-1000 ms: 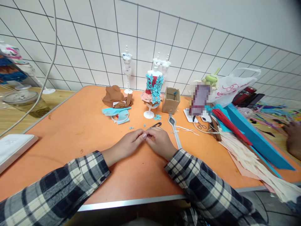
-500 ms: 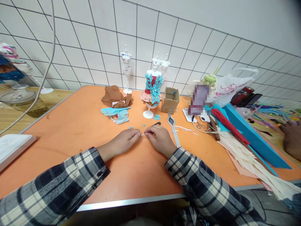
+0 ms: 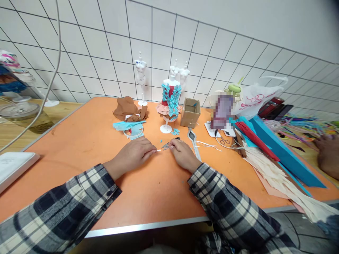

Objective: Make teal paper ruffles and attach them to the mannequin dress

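My left hand (image 3: 135,153) is closed, its thumb and fingertips pinching a small white strip (image 3: 158,150) whose end sticks out to the right. My right hand (image 3: 184,153) is also closed, fingertips together, a short way right of the strip; what they hold, if anything, is hidden. Small dark-handled scissors (image 3: 165,145) show just behind the right fingers, blades pointing left. Whether the hand touches them I cannot tell. Beyond stands a mini dress form (image 3: 171,97) dressed in red, peach and turquoise bows, with a loose turquoise bow (image 3: 175,132) by its base.
A cardboard box (image 3: 190,113) and a grey tweezer-like tool (image 3: 194,143) are right of centre. Brown cloth (image 3: 127,108) and a hoop (image 3: 134,132) lie left. Fabrics (image 3: 259,141), orange-handled scissors (image 3: 225,141) and a plastic bag (image 3: 259,98) fill the right. Another person's hand (image 3: 328,155) is far right.
My hands have moved apart: the right one shifted slightly right, the left slightly left with the white strip. The scissors' blades, hidden before, now show between them.
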### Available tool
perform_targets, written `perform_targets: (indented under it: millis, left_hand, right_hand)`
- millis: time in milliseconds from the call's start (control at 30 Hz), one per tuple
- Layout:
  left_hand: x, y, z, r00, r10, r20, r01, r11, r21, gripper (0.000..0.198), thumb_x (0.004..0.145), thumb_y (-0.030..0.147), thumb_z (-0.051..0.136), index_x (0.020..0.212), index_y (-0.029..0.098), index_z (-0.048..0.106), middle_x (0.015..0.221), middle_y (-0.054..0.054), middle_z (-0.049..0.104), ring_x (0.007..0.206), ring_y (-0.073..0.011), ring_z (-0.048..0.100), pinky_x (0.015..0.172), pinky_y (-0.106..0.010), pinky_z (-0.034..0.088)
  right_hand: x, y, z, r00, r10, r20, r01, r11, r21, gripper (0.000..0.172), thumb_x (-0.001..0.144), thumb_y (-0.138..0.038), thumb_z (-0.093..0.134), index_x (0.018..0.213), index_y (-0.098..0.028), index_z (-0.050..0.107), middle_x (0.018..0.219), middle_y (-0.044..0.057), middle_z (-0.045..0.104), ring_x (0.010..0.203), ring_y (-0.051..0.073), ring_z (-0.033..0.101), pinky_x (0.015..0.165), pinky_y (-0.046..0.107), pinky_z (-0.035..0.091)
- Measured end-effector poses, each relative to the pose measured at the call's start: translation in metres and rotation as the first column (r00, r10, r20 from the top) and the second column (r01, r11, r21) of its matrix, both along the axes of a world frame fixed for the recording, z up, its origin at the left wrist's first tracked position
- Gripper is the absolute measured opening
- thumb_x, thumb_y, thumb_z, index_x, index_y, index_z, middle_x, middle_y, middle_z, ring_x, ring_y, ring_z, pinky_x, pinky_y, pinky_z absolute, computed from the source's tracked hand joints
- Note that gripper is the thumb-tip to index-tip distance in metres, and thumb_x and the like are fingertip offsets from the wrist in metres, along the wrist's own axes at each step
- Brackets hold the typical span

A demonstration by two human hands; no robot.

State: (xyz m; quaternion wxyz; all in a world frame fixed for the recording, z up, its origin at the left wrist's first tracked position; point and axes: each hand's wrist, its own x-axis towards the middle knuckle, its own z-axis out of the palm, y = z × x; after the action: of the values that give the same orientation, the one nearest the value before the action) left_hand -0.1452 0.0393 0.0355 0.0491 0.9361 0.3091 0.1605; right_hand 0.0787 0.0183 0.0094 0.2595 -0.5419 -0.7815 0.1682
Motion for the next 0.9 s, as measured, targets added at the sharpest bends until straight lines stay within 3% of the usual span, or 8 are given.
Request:
perform_targets:
  millis: [133, 233, 300, 367, 500, 600, 767, 900]
  left_hand:
    - [-0.004, 0.006, -0.013, 0.989, 0.139, 0.040, -0.138, 0.990, -0.036, 0.034, 0.097, 0.031, 0.040, 0.109, 0.018, 0.069, 0.093, -0.010, 0.070, 0.090, -0.0246, 0.062, 0.081, -0.037, 0.047]
    - [-0.007, 0.011, -0.021, 0.963, 0.242, 0.116, -0.247, 0.969, 0.029, 0.045, 0.092, 0.016, 0.038, 0.133, 0.019, 0.056, 0.115, -0.014, 0.066, 0.108, -0.0279, 0.057, 0.089, -0.043, 0.046]
    - [-0.008, 0.011, -0.022, 0.959, 0.247, 0.142, -0.261, 0.961, 0.091, 0.053, 0.085, 0.007, 0.040, 0.130, 0.026, 0.059, 0.131, -0.012, 0.058, 0.124, -0.0304, 0.046, 0.098, -0.051, 0.039]
    - [-0.007, 0.011, -0.019, 0.964, 0.237, 0.122, -0.249, 0.964, 0.090, 0.051, 0.081, 0.005, 0.042, 0.118, 0.029, 0.067, 0.127, -0.007, 0.062, 0.124, -0.0302, 0.047, 0.105, -0.058, 0.030]
    - [-0.003, 0.006, -0.013, 0.969, 0.204, 0.137, -0.195, 0.978, -0.078, 0.044, 0.088, 0.012, 0.036, 0.121, 0.022, 0.064, 0.092, -0.005, 0.070, 0.091, -0.0218, 0.062, 0.095, -0.044, 0.042]
    - [0.000, 0.002, -0.009, 0.964, 0.182, 0.192, -0.165, 0.981, -0.099, 0.041, 0.094, 0.024, 0.036, 0.127, 0.019, 0.059, 0.099, -0.009, 0.068, 0.094, -0.0231, 0.060, 0.085, -0.037, 0.046]
    - [0.006, -0.007, -0.004, 0.988, 0.080, 0.134, -0.089, 0.994, 0.067, 0.034, 0.089, 0.045, 0.055, 0.112, 0.025, 0.068, 0.109, -0.009, 0.066, 0.106, -0.0274, 0.057, 0.106, -0.055, 0.025]
    - [0.008, -0.011, -0.001, 0.988, 0.058, 0.145, -0.078, 0.988, 0.134, 0.018, 0.090, 0.032, 0.055, 0.093, 0.029, 0.073, 0.100, -0.003, 0.070, 0.108, -0.0259, 0.058, 0.110, -0.061, 0.008]
  right_hand:
    - [0.003, 0.005, -0.001, 0.998, -0.033, -0.060, 0.033, 0.999, 0.000, 0.012, 0.090, -0.014, 0.046, 0.085, -0.019, 0.056, 0.087, 0.003, 0.063, 0.085, 0.018, 0.054, 0.074, 0.028, 0.036]
    - [0.001, 0.004, 0.001, 0.994, -0.049, -0.093, 0.050, 0.999, 0.015, 0.011, 0.086, -0.013, 0.049, 0.082, -0.019, 0.057, 0.079, 0.001, 0.061, 0.078, 0.017, 0.053, 0.070, 0.027, 0.035]
    - [-0.002, 0.002, 0.003, 0.993, -0.039, -0.109, 0.042, 0.999, 0.025, 0.011, 0.085, -0.012, 0.049, 0.081, -0.019, 0.057, 0.076, 0.000, 0.060, 0.076, 0.016, 0.052, 0.068, 0.027, 0.035]
    - [-0.004, -0.001, 0.004, 0.994, -0.013, -0.106, 0.017, 0.999, 0.033, 0.012, 0.085, -0.012, 0.050, 0.081, -0.019, 0.058, 0.077, 0.001, 0.061, 0.075, 0.016, 0.052, 0.068, 0.027, 0.035]
    - [-0.008, -0.004, 0.006, 0.995, 0.024, -0.092, -0.021, 0.999, 0.031, 0.011, 0.085, -0.013, 0.050, 0.082, -0.019, 0.059, 0.080, 0.001, 0.063, 0.076, 0.016, 0.053, 0.069, 0.027, 0.037]
    - [-0.010, -0.005, 0.005, 0.997, 0.036, -0.071, -0.033, 0.999, 0.043, 0.010, 0.086, -0.014, 0.051, 0.082, -0.019, 0.059, 0.080, 0.002, 0.063, 0.077, 0.016, 0.054, 0.070, 0.027, 0.037]
    - [-0.011, -0.006, 0.004, 0.997, 0.063, -0.037, -0.060, 0.995, 0.079, 0.008, 0.087, -0.016, 0.053, 0.082, -0.019, 0.058, 0.082, 0.002, 0.063, 0.080, 0.017, 0.056, 0.071, 0.028, 0.038]
    - [-0.013, -0.007, 0.004, 0.996, 0.082, -0.044, -0.079, 0.994, 0.072, 0.008, 0.087, -0.016, 0.052, 0.082, -0.019, 0.058, 0.082, 0.002, 0.064, 0.080, 0.017, 0.056, 0.071, 0.027, 0.038]
